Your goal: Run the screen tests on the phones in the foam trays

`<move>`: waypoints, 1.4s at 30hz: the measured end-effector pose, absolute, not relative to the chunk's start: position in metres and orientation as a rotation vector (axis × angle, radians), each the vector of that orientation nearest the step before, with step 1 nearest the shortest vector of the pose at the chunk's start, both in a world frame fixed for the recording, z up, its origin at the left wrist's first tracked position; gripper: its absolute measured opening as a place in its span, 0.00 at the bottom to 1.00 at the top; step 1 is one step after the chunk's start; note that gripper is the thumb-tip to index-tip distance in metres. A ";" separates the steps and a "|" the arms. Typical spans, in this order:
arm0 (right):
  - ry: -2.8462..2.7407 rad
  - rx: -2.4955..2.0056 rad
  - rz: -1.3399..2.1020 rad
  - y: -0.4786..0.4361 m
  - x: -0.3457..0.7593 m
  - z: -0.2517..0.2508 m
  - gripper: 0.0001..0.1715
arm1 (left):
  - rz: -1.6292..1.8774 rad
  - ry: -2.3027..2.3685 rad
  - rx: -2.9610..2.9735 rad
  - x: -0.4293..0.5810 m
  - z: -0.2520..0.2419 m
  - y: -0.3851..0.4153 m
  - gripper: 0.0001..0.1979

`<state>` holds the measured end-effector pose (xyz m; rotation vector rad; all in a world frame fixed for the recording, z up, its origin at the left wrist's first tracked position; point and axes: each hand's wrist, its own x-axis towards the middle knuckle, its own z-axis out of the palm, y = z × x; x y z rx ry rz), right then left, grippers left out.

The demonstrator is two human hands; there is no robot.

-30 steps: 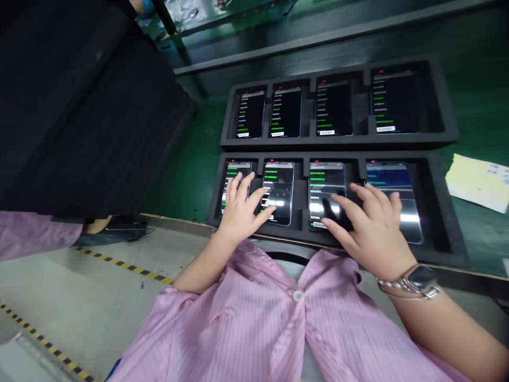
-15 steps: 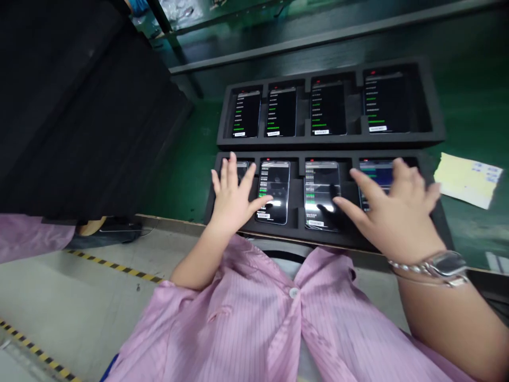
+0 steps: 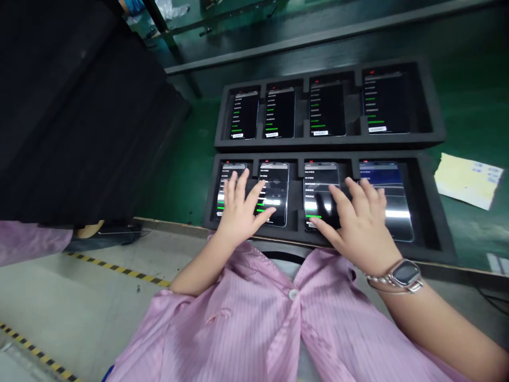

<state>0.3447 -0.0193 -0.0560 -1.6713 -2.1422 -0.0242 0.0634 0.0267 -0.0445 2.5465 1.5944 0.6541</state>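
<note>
A black foam tray (image 3: pixel 431 212) at the near edge of the green bench holds several lit phones side by side. My left hand (image 3: pixel 238 209) lies open with fingers spread over the two left phones, its thumb on the second phone (image 3: pixel 276 183). Over the two right phones my right hand (image 3: pixel 360 223) is open too, thumb on the third phone (image 3: pixel 320 183) and fingers reaching the fourth phone (image 3: pixel 392 196). A watch sits on my right wrist. Neither hand holds anything.
A second foam tray (image 3: pixel 330 140) with several phones showing green test lines lies just behind. A yellowish paper sheet (image 3: pixel 467 180) rests at the right. A large black block (image 3: pixel 79 106) fills the left. Another person's pink sleeve (image 3: pixel 27 241) shows at far left.
My right hand has come back down from the right and now rests lower over the third and fourth phones. My left hand has settled slightly nearer, fingers still spread.
</note>
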 end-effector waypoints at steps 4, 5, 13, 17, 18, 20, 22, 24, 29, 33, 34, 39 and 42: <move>-2.165 -1.715 0.017 -0.017 0.342 -0.058 0.43 | 0.572 1.620 2.527 0.065 -0.054 0.029 0.32; -2.167 -1.724 0.022 -0.017 0.342 -0.057 0.44 | 0.567 1.617 2.530 0.065 -0.053 0.029 0.31; -2.160 -1.689 0.001 -0.017 0.342 -0.057 0.44 | 0.570 1.635 2.494 0.063 -0.049 0.028 0.30; -2.167 -1.690 0.005 -0.017 0.342 -0.057 0.43 | 0.571 1.679 2.482 0.064 -0.048 0.026 0.29; -2.166 -1.691 0.006 -0.017 0.342 -0.057 0.43 | 0.568 1.686 2.486 0.064 -0.048 0.026 0.29; -2.158 -1.695 0.008 -0.017 0.342 -0.058 0.44 | 0.551 1.701 2.499 0.064 -0.048 0.026 0.28; -2.150 -1.698 0.009 -0.016 0.342 -0.059 0.45 | 0.522 1.710 2.503 0.064 -0.048 0.027 0.29; -2.151 -1.703 0.012 -0.016 0.342 -0.060 0.46 | 0.483 1.718 2.489 0.065 -0.049 0.029 0.29; -2.162 -1.725 0.013 -0.015 0.342 -0.060 0.46 | 0.441 1.726 2.440 0.069 -0.052 0.031 0.31; -2.160 -1.769 0.002 -0.015 0.340 -0.058 0.48 | 0.666 1.749 2.410 0.051 -0.040 0.025 0.37; -2.160 -1.773 -0.004 -0.015 0.340 -0.057 0.49 | 0.730 1.775 2.393 0.043 -0.036 0.023 0.37; -2.144 -1.765 -0.005 -0.014 0.337 -0.060 0.49 | 0.740 1.954 2.263 -0.002 -0.034 0.019 0.35; -2.153 -1.757 0.026 -0.013 0.337 -0.061 0.49 | 0.556 2.012 2.145 -0.013 -0.046 0.023 0.34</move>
